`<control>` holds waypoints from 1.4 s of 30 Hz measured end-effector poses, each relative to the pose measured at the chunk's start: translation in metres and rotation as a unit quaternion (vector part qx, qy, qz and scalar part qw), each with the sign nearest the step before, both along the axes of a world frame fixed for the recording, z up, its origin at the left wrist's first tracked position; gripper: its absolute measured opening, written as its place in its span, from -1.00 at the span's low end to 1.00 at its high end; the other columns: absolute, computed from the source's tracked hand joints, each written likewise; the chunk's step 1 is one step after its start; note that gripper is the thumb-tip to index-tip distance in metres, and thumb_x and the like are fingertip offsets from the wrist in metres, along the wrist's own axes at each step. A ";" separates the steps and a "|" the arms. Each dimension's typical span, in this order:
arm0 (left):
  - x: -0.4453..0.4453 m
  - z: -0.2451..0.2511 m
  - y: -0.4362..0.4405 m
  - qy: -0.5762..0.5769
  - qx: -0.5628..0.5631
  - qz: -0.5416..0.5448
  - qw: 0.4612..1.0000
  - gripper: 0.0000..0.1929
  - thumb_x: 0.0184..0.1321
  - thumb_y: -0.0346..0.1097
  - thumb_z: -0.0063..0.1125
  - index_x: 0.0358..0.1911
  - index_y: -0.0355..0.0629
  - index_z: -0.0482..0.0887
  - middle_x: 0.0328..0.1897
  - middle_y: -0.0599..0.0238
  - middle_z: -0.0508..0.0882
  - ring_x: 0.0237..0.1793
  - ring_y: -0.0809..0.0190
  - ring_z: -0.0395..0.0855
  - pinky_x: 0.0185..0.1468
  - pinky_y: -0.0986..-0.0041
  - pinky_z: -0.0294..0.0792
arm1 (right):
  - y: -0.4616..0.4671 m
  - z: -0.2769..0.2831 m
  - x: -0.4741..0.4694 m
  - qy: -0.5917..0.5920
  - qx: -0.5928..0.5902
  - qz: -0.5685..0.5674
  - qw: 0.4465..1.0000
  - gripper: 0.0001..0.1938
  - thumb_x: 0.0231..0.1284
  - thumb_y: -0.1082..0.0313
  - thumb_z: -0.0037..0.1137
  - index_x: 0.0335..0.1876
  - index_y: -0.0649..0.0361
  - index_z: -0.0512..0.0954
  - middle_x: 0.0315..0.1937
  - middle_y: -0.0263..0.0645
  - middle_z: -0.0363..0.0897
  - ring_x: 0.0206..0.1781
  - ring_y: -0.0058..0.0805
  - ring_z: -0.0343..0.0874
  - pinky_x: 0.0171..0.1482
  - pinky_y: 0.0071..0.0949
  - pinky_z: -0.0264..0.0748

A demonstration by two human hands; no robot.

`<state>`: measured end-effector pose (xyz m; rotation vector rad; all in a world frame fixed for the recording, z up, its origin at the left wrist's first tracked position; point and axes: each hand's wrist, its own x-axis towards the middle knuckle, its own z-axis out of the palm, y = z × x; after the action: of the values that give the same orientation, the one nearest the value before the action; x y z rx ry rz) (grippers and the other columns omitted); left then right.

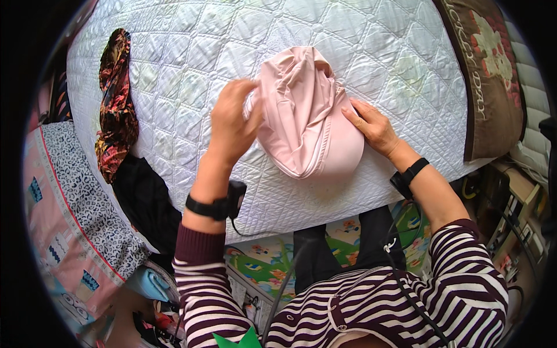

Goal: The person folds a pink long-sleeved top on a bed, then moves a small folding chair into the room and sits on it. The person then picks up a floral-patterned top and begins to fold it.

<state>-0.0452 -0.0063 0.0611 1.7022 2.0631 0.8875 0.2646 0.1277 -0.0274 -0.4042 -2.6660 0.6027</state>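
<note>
A pale pink fabric item [300,108] lies bunched on the white quilted bedspread [209,48]. Curved piping or a zip runs along its lower edge, and a smooth panel lies at its right; its exact kind is unclear. My left hand [235,117] is blurred at its left edge, thumb and fingers apart, with no visible hold. On the right side, my right hand [374,126] rests its thumb and a finger on the fabric; whether it pinches the edge is hidden. Each wrist wears a black strap with a small device.
A dark floral cloth [115,104] and a black cloth [143,195] lie at the bed's left. A brown appliquéd textile [487,87] covers the right end. Pink patterned bedding [65,235] stands lower left. Cables [283,287] hang before my striped sweater, above a colourful floor mat [270,269].
</note>
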 end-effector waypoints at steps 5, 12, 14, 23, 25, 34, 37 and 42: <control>0.026 -0.024 0.066 0.079 -0.135 -0.108 0.982 -0.29 0.06 -0.12 0.34 0.27 -0.27 0.37 0.36 0.00 0.39 0.32 -0.08 0.36 0.34 0.26 0.28 | -0.006 -0.004 0.004 0.003 -0.027 -0.015 1.000 -0.57 0.12 0.52 0.07 0.16 0.10 0.56 0.13 0.04 0.52 0.12 -0.07 0.58 0.20 -0.27 0.51; 0.021 -0.049 0.053 -0.001 -0.226 -0.119 0.967 -0.29 0.03 -0.13 0.37 0.24 -0.30 0.40 0.33 -0.04 0.41 0.31 -0.07 0.38 0.35 0.28 0.24 | -0.006 -0.008 0.004 0.005 -0.052 -0.027 0.998 -0.54 0.12 0.53 0.08 0.19 0.07 0.54 0.12 0.03 0.52 0.11 -0.09 0.58 0.17 -0.30 0.53; 0.019 -0.047 0.050 -0.028 -0.221 -0.105 0.969 -0.32 0.02 -0.18 0.38 0.23 -0.28 0.41 0.29 -0.03 0.44 0.29 -0.07 0.40 0.33 0.26 0.28 | -0.006 -0.009 0.004 0.009 -0.050 -0.029 0.998 -0.54 0.11 0.54 0.08 0.19 0.07 0.54 0.12 0.02 0.52 0.11 -0.09 0.58 0.17 -0.30 0.53; 0.034 0.010 0.049 -0.185 -0.101 -0.079 0.974 -0.72 0.11 -0.33 0.30 -0.09 -0.18 0.62 -0.17 0.15 0.62 -0.19 0.10 0.63 -0.18 0.32 0.47 | -0.005 0.002 -0.003 0.040 -0.054 -0.044 0.997 -0.63 0.07 0.55 0.07 0.04 0.10 0.59 0.02 -0.07 0.59 0.02 -0.16 0.61 0.06 -0.31 0.55; 0.050 0.025 0.040 -0.190 -0.154 -0.155 0.957 -0.75 0.14 -0.30 0.29 -0.13 -0.18 0.62 -0.22 0.16 0.61 -0.24 0.11 0.63 -0.21 0.31 0.47 | -0.002 0.009 -0.006 0.036 -0.110 -0.093 0.989 -0.68 0.04 0.59 0.05 -0.05 0.14 0.59 -0.02 -0.10 0.61 0.00 -0.19 0.61 0.03 -0.32 0.55; 0.074 0.035 0.034 -0.165 -0.176 -0.117 0.963 -0.85 0.21 -0.39 0.22 -0.22 -0.28 0.59 -0.39 0.23 0.60 -0.41 0.25 0.58 -0.30 0.47 0.42 | 0.028 -0.003 -0.064 0.056 -0.469 -0.300 0.829 -0.78 0.18 0.27 0.16 -0.25 0.31 0.59 -0.34 -0.13 0.69 -0.31 -0.38 0.66 -0.19 -0.46 0.55; 0.080 0.026 0.053 -0.269 -0.224 -0.061 0.935 -0.90 0.27 -0.41 0.13 -0.29 -0.31 0.59 -0.47 0.28 0.64 -0.48 0.36 0.58 -0.35 0.54 0.45 | 0.040 -0.005 -0.071 -0.011 -0.548 -0.299 0.781 -0.76 0.20 0.19 0.24 -0.33 0.24 0.60 -0.48 -0.44 0.52 -0.45 -0.72 0.39 -0.41 -0.63 0.33; 0.098 -0.011 0.085 -0.344 -0.337 0.042 0.875 -0.88 0.22 -0.41 0.12 -0.32 -0.34 0.64 -0.47 0.19 0.68 -0.44 0.31 0.66 -0.35 0.48 0.48 | 0.051 0.002 -0.075 -0.050 -0.625 -0.273 0.729 -0.68 0.05 0.10 0.29 -0.44 0.27 0.61 -0.57 -0.37 0.50 -0.49 -0.58 0.40 -0.42 -0.49 0.37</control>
<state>0.0528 0.0787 0.0501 0.7728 1.6527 0.5619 0.1894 0.1786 -0.0259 -1.4906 -1.5985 2.0920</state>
